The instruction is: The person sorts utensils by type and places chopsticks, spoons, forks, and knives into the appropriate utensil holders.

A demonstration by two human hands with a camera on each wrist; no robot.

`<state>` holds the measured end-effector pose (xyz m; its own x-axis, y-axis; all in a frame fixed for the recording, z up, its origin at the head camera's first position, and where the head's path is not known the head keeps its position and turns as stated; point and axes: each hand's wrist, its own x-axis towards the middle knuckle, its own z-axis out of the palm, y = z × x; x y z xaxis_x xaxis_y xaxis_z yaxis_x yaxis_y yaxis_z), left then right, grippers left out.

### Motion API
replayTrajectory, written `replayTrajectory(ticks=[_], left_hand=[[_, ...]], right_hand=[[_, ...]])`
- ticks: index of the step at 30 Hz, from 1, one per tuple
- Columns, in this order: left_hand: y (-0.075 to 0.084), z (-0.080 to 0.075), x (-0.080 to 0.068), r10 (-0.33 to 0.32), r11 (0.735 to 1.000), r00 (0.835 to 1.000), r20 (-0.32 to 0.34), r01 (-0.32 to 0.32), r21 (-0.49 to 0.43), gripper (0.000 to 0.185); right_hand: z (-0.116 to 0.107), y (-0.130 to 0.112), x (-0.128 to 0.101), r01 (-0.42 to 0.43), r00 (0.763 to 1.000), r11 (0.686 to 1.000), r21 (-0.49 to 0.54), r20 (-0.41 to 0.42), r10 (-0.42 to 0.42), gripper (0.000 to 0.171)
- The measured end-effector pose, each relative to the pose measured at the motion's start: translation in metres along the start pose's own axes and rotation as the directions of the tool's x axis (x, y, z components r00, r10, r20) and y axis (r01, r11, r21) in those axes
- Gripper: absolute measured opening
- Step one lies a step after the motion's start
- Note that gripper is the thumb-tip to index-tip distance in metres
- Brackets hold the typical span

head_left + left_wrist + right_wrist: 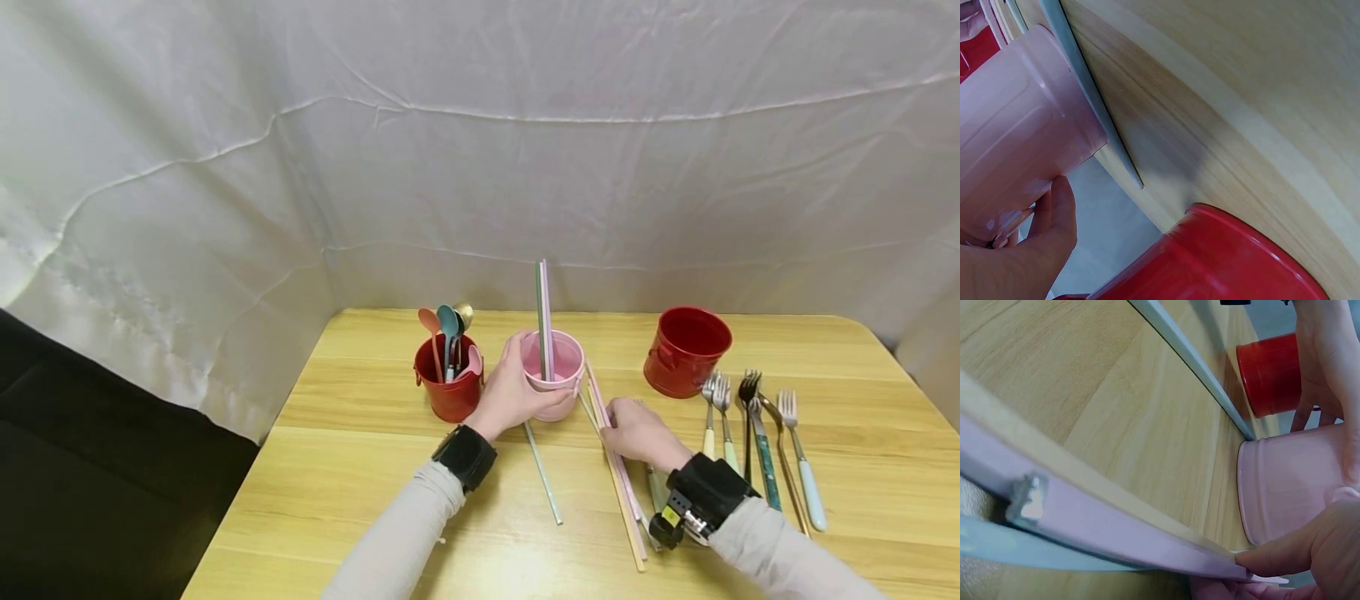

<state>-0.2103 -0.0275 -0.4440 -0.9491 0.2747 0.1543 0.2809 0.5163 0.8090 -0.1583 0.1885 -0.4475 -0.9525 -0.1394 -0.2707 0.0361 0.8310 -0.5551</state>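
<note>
Your left hand (512, 392) gripped the pink cup (556, 372) while your right hand (633, 432), at four o'clock from it, pinched a pink chopstick (1110, 519), which I judged needed lifting in next.

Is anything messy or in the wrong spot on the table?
A bit. One greenish chopstick lies alone on the table, slanting away from the pink cup that the left hand holds. More chopsticks lie loose under the right hand, and the forks lie beside the red bucket.
</note>
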Motion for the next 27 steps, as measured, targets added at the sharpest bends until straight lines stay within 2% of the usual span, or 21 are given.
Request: replayTrajectory(ticks=[5,11,15,20,27], left_hand=[[0.000,0.000,0.000,-0.001,1.000,1.000,0.002,0.001,-0.002,0.104],[0.000,0.000,0.000,-0.003,1.000,1.000,0.003,0.003,-0.001,0.103],[0.001,0.000,0.000,0.001,1.000,1.000,0.000,-0.001,0.007,0.103],[0.001,0.000,0.000,0.005,1.000,1.000,0.000,-0.005,0.008,0.103],[0.000,0.000,0.000,0.007,1.000,1.000,-0.004,-0.007,0.001,0.103]], right_hand=[[-0.001,0.004,0.000,-0.015,1.000,0.999,0.050,0.003,0.015,0.007],[-0.006,0.004,-0.001,-0.053,0.998,0.994,0.097,0.021,0.051,0.015],[-0.012,0.004,-0.001,-0.024,1.000,0.992,0.124,0.003,0.023,0.024],[-0.019,0.002,-0.001,0.048,0.997,0.988,0.145,-0.073,-0.038,0.029],[-0.031,-0.006,0.000,0.109,0.981,0.980,0.166,-0.177,-0.079,0.039]])
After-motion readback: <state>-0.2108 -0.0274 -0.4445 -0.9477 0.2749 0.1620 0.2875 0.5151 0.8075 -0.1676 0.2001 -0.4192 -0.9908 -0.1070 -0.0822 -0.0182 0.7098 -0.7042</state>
